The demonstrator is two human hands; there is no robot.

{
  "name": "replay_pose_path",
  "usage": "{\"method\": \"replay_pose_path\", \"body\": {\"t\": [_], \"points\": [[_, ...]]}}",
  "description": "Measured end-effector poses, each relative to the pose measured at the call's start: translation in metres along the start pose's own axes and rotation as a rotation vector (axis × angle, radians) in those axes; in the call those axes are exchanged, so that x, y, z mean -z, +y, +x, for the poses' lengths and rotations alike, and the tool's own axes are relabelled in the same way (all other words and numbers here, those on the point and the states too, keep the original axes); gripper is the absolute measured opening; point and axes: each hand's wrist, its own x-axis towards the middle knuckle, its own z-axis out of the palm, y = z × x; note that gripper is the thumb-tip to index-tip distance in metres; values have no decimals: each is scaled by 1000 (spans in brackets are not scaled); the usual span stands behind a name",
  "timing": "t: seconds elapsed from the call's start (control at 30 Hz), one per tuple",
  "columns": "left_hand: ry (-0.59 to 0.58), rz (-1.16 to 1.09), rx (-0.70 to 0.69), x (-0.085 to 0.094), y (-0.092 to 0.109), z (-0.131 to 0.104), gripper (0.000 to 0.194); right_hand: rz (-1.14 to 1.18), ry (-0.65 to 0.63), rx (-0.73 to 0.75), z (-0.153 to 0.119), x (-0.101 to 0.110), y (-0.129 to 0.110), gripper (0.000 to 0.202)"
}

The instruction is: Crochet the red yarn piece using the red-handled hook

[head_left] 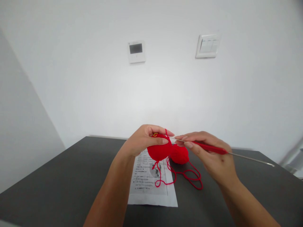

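Observation:
Between the thumb and fingers of my left hand (pixel 142 138) is a red crochet piece (pixel 159 152), rounded, with a short tail hanging below it. A yellow stitch marker (pixel 155 135) sits at its upper edge. Red yarn passes over my left index finger. My right hand (pixel 210 154) grips a crochet hook (pixel 210 147) with a red handle and metal ends; its left tip meets the piece's upper right edge. Whether the tip is inside a stitch I cannot tell. Behind the piece rests a red ball of yarn (pixel 180 154), with a loose strand (pixel 193 179) curling over the table.
A printed sheet of paper (pixel 151 197) lies on the dark table (pixel 71 183) beneath my hands. The white wall (pixel 165 91) rises behind the table's far edge. It carries a small panel with a screen (pixel 136 52) and a light switch (pixel 208 46).

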Motion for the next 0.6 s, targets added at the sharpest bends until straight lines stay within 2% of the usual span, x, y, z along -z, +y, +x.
{"method": "replay_pose_path", "body": {"t": [0.1,0.33,0.6], "points": [[-27,16,-15,-3,0,1,12,49,12,-55,1,-2,-3,4],[-71,-39,-35,-12,-1,2,24,64,-3,81,4,3,-3,9],[-155,-67,44,-3,-8,7,30,17,-169,170,8,17,0,17]]}}
